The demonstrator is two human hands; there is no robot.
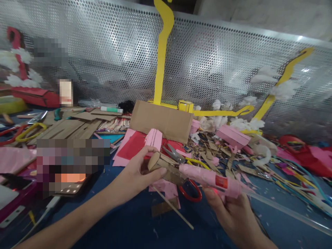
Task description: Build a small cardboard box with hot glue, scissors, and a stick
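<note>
My left hand (145,173) is closed around a small folded cardboard piece (167,169), holding it above the blue table. In my right hand (230,207) is a pink glue gun (207,176), with a clear glue stick (287,209) running out of its back end. The gun's nozzle points left and meets the right side of the cardboard piece in this view; whether it touches, I cannot tell. Just behind lie scissors (177,155) with open blades, one red and one yellow handle loop. A pink folded paper piece (154,137) rests beyond my left fingers.
A thin wooden stick (173,209) and pink scraps lie below the cardboard piece. Behind stands a brown cardboard panel (160,119) with a tall yellow strip (162,52). Cardboard offcuts (207,148) litter the right. A cable (38,221) runs at left. Perforated metal sheeting (109,52) closes the back.
</note>
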